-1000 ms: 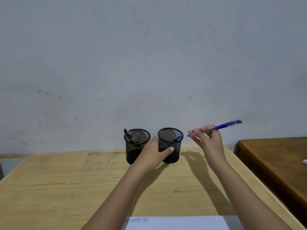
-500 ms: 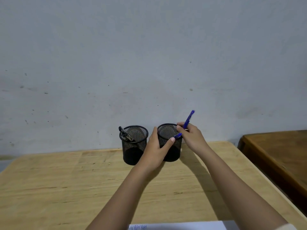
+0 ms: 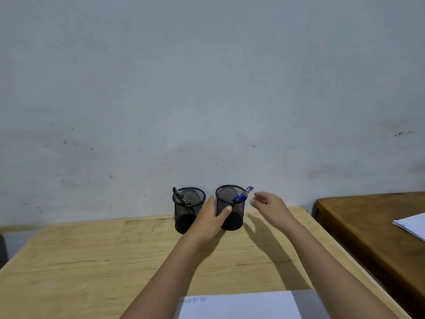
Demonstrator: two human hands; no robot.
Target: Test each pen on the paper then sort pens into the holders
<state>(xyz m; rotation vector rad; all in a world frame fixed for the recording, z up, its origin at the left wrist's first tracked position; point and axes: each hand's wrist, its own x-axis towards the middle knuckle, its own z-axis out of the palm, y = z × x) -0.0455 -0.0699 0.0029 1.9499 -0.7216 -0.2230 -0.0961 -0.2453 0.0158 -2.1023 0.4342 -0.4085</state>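
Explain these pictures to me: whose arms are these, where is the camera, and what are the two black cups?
There is no machine here. These are a person's two bare arms, filmed by one camera worn on the head, looking forward and down. On the pale wooden table, against a grey wall, stand two pen pots. The left hand grips the right black wire-mesh pen holder, which contains blue plastic pens. The left black wire-mesh pen holder contains a dark pen. The right hand hovers open beside the pots, holding nothing. The white paper sheet at the near edge carries blue test scribbles.
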